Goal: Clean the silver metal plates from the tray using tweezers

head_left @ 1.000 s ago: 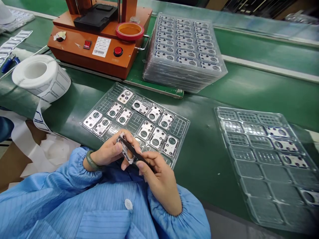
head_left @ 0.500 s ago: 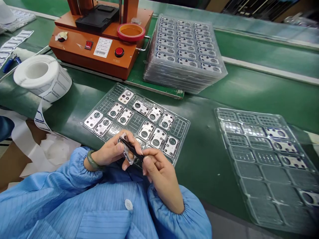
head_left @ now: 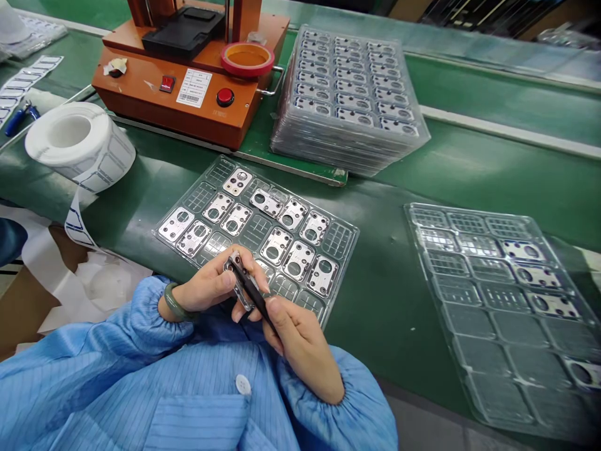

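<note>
Between thumb and fingers, my left hand (head_left: 218, 282) grips a small silver metal plate (head_left: 236, 258), tilted above the near edge of a clear tray. My right hand (head_left: 298, 329) is closed on a slim black tool (head_left: 251, 287), whose far end lies against the plate. The tool's exact tip is too small to tell. Under and beyond my hands, the clear compartment tray (head_left: 350, 233) holds several silver plates with round holes, such as one silver plate (head_left: 275, 245) right of the middle. Some compartments of this tray hold no plate.
At the right lies another clear tray (head_left: 474, 304) with several plates. A tall stack of filled trays (head_left: 350, 134) stands behind. An orange machine (head_left: 173, 84) bears a red tape roll (head_left: 247, 59). A white label roll (head_left: 79, 147) sits at the left, above crumpled paper (head_left: 106, 282).
My right hand has moved slightly down and left, and the black tool now points more steeply, with more of its length showing. My left hand has hardly moved.
</note>
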Motion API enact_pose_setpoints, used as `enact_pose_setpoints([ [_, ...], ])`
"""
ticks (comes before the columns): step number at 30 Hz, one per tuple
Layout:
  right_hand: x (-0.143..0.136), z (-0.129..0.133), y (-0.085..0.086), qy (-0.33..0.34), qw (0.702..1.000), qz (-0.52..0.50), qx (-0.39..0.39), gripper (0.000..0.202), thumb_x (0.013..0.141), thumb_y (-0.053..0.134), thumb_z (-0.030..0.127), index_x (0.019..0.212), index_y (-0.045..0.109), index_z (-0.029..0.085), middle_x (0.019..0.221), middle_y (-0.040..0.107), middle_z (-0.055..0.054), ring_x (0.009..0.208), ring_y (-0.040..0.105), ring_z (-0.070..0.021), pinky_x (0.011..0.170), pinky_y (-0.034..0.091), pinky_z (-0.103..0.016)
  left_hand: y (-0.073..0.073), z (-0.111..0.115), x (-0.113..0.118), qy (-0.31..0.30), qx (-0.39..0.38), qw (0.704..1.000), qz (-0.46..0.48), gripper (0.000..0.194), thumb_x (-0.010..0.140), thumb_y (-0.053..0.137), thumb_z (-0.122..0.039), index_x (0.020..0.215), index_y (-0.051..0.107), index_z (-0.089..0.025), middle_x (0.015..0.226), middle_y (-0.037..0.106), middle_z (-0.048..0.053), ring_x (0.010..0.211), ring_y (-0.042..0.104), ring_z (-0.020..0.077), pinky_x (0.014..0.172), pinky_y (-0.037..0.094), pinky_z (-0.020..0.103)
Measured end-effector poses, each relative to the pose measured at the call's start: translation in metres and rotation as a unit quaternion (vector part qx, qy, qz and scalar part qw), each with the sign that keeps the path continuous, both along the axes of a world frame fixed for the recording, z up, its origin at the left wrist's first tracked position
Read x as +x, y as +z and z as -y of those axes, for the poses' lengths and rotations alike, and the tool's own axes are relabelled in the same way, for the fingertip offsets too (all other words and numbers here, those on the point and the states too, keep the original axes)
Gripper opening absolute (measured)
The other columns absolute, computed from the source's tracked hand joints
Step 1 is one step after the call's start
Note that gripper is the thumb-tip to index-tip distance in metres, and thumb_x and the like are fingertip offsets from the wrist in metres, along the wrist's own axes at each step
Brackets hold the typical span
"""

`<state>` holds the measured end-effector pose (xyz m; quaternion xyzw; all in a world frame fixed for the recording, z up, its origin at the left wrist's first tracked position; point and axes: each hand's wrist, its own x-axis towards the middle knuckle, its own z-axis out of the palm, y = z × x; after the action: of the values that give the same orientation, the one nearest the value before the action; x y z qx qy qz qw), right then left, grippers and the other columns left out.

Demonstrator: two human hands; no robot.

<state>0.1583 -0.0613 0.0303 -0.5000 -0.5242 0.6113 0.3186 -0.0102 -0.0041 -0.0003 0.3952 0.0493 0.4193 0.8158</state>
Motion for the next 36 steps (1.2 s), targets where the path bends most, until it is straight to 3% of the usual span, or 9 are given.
enact_pose_setpoints([
  [6, -0.002, 0.001, -0.003, -0.093, 0.993, 0.022, 0.071, 0.029, 0.082, 0.064, 0.046, 0.093, 0.056, 0.02, 0.057, 0.052, 0.005, 0.05, 0.046, -0.0109, 0.048, 0.038, -0.023, -0.002, 0.0, 0.001, 0.018, -0.005, 1.0, -0.014, 0.029, 0.09, 0.052, -0.044, 0.104, 0.045, -0.02, 0.099, 0.063, 0.006, 0.046, 0.059, 0.0061, 0.041, 0.046, 0.016],
  [10, 0.0, 0.006, -0.004, -0.095, 0.986, 0.061, 0.126, 0.018, 0.087, 0.059, 0.039, 0.09, 0.061, 0.021, 0.057, 0.054, 0.003, 0.051, 0.047, -0.0119, 0.049, 0.038, -0.024, -0.003, -0.001, 0.0, 0.014, 0.009, 1.0, -0.009, 0.029, 0.09, 0.051, -0.043, 0.106, 0.045, -0.019, 0.102, 0.063, 0.008, 0.047, 0.06, 0.0056, 0.043, 0.046, 0.016],
  [16, 0.004, 0.003, -0.004, -0.059, 0.996, -0.022, 0.058, 0.035, 0.09, 0.051, 0.051, 0.082, 0.06, 0.019, 0.047, 0.041, 0.007, 0.04, 0.033, -0.0081, 0.041, 0.027, -0.023, -0.002, -0.001, -0.001, -0.01, 0.011, 1.0, -0.007, 0.03, 0.09, 0.052, -0.042, 0.108, 0.046, -0.019, 0.105, 0.063, 0.009, 0.052, 0.062, 0.0068, 0.043, 0.047, 0.016],
  [20, 0.003, -0.001, -0.002, -0.042, 0.998, -0.038, 0.009, 0.044, 0.092, 0.045, 0.055, 0.069, 0.053, 0.019, 0.042, 0.037, 0.008, 0.038, 0.03, -0.0073, 0.041, 0.028, -0.022, -0.002, 0.0, -0.001, -0.005, -0.006, 1.0, -0.007, 0.032, 0.089, 0.053, -0.043, 0.109, 0.046, -0.019, 0.104, 0.064, 0.01, 0.07, 0.069, 0.0155, 0.042, 0.048, 0.016],
  [23, 0.002, -0.001, -0.002, -0.059, 0.997, -0.036, 0.021, 0.044, 0.093, 0.043, 0.054, 0.07, 0.053, 0.019, 0.043, 0.039, 0.007, 0.038, 0.031, -0.0073, 0.04, 0.029, -0.022, -0.002, 0.001, -0.001, -0.001, 0.005, 1.0, -0.012, 0.032, 0.09, 0.052, -0.044, 0.11, 0.047, -0.019, 0.106, 0.065, 0.011, 0.06, 0.066, 0.0118, 0.043, 0.049, 0.018],
  [26, 0.001, 0.0, -0.003, -0.101, 0.994, -0.035, 0.039, 0.039, 0.095, 0.042, 0.051, 0.078, 0.055, 0.019, 0.051, 0.05, 0.005, 0.039, 0.037, -0.0076, 0.04, 0.032, -0.022, 0.0, 0.001, -0.001, 0.014, 0.01, 0.999, -0.027, 0.036, 0.09, 0.051, -0.045, 0.114, 0.048, -0.019, 0.108, 0.066, 0.013, 0.047, 0.058, 0.006, 0.043, 0.047, 0.018],
  [32, -0.002, 0.002, -0.009, -0.13, 0.986, -0.017, 0.101, 0.023, 0.097, 0.045, 0.038, 0.099, 0.06, 0.021, 0.07, 0.062, 0.002, 0.048, 0.051, -0.0085, 0.048, 0.044, -0.023, 0.001, 0.002, -0.001, 0.023, -0.018, 0.998, -0.06, 0.046, 0.088, 0.051, -0.05, 0.125, 0.051, -0.022, 0.116, 0.062, 0.014, 0.049, 0.057, 0.006, 0.043, 0.045, 0.018],
  [36, -0.003, 0.005, -0.011, -0.13, 0.983, 0.038, 0.12, 0.025, 0.097, 0.047, 0.033, 0.116, 0.059, 0.024, 0.082, 0.066, -0.001, 0.056, 0.054, -0.01, 0.054, 0.048, -0.025, -0.002, 0.003, 0.001, 0.037, -0.03, 0.997, -0.055, 0.051, 0.093, 0.042, -0.049, 0.136, 0.045, -0.022, 0.088, 0.065, 0.006, 0.047, 0.055, 0.0075, 0.045, 0.044, 0.02],
])
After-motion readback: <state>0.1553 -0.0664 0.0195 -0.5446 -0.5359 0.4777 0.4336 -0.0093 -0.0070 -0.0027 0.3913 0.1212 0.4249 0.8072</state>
